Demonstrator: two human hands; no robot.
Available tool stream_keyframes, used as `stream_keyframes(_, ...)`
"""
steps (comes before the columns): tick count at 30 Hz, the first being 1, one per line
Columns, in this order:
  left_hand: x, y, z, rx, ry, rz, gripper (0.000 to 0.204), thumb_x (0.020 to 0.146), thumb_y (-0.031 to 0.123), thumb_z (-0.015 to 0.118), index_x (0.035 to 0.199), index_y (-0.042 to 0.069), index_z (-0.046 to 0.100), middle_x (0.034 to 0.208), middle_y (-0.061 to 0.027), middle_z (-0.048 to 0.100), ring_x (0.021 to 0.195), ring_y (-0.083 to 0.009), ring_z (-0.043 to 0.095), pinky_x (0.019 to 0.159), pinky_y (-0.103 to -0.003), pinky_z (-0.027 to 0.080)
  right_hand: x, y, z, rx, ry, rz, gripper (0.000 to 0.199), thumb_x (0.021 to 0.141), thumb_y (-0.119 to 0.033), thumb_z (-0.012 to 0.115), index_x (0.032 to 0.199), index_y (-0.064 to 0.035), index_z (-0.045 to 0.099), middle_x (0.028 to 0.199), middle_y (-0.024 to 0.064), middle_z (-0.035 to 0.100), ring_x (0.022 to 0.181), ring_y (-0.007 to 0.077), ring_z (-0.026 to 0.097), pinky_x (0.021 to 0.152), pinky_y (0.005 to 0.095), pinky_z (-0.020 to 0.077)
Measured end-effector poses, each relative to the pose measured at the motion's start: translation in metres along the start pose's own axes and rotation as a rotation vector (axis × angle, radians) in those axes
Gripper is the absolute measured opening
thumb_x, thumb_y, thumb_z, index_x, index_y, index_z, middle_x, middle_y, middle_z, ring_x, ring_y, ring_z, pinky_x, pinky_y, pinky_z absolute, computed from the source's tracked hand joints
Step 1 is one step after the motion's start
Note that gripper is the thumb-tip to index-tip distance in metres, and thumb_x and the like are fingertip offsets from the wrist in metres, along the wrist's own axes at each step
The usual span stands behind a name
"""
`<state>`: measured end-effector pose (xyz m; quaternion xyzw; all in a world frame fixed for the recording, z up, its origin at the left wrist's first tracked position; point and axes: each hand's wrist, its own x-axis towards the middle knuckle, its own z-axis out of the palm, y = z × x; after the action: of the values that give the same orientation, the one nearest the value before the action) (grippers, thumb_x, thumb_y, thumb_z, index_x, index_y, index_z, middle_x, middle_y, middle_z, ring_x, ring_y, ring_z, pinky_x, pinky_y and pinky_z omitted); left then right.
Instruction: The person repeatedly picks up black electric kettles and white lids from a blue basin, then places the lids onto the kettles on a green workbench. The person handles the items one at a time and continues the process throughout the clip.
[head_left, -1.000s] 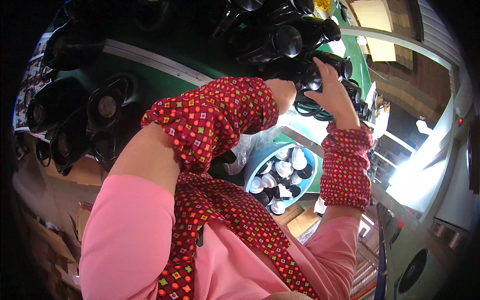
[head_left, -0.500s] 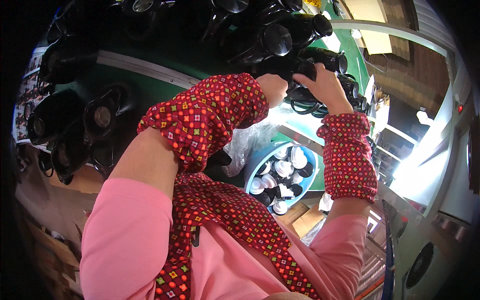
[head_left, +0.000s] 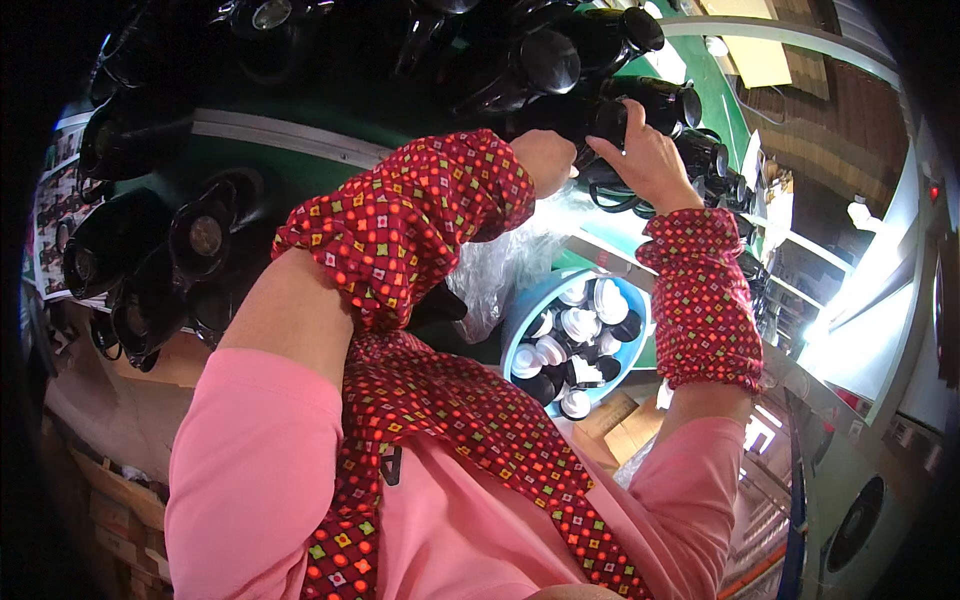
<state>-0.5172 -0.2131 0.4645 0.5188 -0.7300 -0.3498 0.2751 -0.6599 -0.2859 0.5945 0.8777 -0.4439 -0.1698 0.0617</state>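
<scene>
My right hand is curled at the round end of a glossy black jug, thumb and fingers against it. The index finger is raised along its edge. Close beside it on the left, my left hand is closed at the same jug's dark body; its fingertips and whatever they grip are hidden. Under my hands, a black handle loop sticks out. More black jugs lie on their sides around them, including one jug just beyond my hands.
A light blue tub of white-and-black stoppers stands below my hands. Clear plastic film is beside it. Several black jugs crowd the left. A metal strip crosses the green surface. Cardboard lies below the tub.
The view has shifted slightly, so the tub appears farther right. My right index finger sits higher on the jug's end. Both hands stay at the same jug.
</scene>
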Motion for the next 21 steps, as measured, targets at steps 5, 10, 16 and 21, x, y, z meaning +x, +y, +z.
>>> stream_keyframes(5, 0.000, 0.004, -0.003, -0.029, -0.003, -0.043, 0.032, 0.098, 0.029, 0.067, 0.096, -0.002, 0.075, 0.095, -0.0233, 0.074, 0.095, -0.0401, 0.072, 0.087, -0.049, 0.057, 0.009, -0.028, 0.005, -0.033, -0.034, 0.303, 0.087, 0.099, -0.067, 0.052, 0.131, 0.0135, 0.045, 0.094, 0.0340, 0.072, 0.092, 0.0484, 0.073, 0.081, 0.0511, 0.0597)
stream_keyframes(10, -0.036, 0.013, -0.028, 0.042, -0.016, -0.093, 0.029, 0.089, 0.026, 0.074, 0.091, -0.003, 0.077, 0.093, -0.0234, 0.075, 0.088, -0.0395, 0.075, 0.080, -0.046, 0.060, 0.025, -0.058, -0.043, -0.132, -0.009, 0.234, 0.096, 0.098, -0.073, 0.048, 0.142, 0.0116, 0.045, 0.102, 0.0319, 0.074, 0.101, 0.0485, 0.072, 0.087, 0.0522, 0.0586)
stream_keyframes(16, -0.075, 0.003, -0.074, 0.167, 0.586, -0.157, 0.039, 0.082, 0.013, 0.077, 0.115, -0.002, 0.061, 0.107, -0.0188, 0.066, 0.093, -0.0335, 0.071, 0.075, -0.042, 0.060, 0.061, -0.102, -0.054, 0.093, 0.122, 0.119, 0.098, 0.090, -0.081, 0.051, 0.141, 0.0031, 0.054, 0.110, 0.0335, 0.072, 0.107, 0.0476, 0.071, 0.094, 0.0503, 0.0572)
stream_keyframes(21, -0.068, -0.024, -0.089, 0.224, 0.496, -0.255, 0.042, 0.089, 0.027, 0.080, 0.114, -0.003, 0.065, 0.122, -0.0237, 0.061, 0.111, -0.0372, 0.065, 0.086, -0.042, 0.060, 0.078, -0.089, -0.054, 0.100, 0.119, -0.090, 0.079, 0.084, -0.056, 0.077, 0.140, -0.0032, 0.057, 0.112, 0.0304, 0.072, 0.108, 0.0474, 0.070, 0.097, 0.0489, 0.0565)
